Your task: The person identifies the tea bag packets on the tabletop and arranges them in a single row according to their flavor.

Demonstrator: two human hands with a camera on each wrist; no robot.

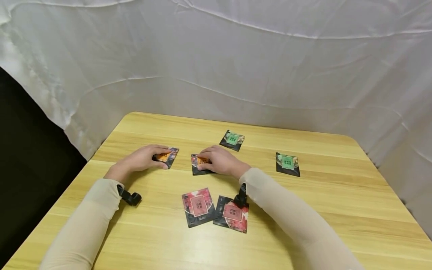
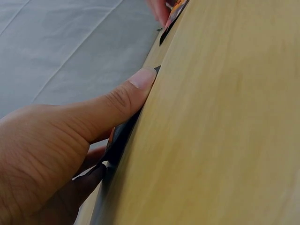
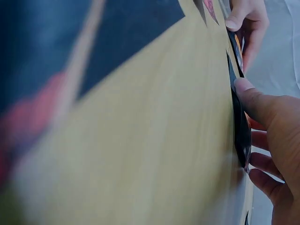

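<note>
My left hand (image 1: 145, 159) lay on the wooden surface (image 1: 337, 210) with its fingers and thumb pinching the left orange packet (image 1: 167, 156), which rested flat near the surface's left middle. The left wrist view showed my thumb (image 2: 126, 96) pressed along that packet's dark edge. My right hand (image 1: 221, 161) held the right orange packet (image 1: 201, 164) the same way, just beside the first; the two packets lay close but apart. In the right wrist view my thumb (image 3: 251, 96) sat on its black edge with the fingers curled beneath. Nearer to me lay two red packets (image 1: 198, 206), touching at their corners, the right one partly under my forearm. Two green packets (image 1: 232, 140) lay farther back and to the right, well apart from each other.
</note>
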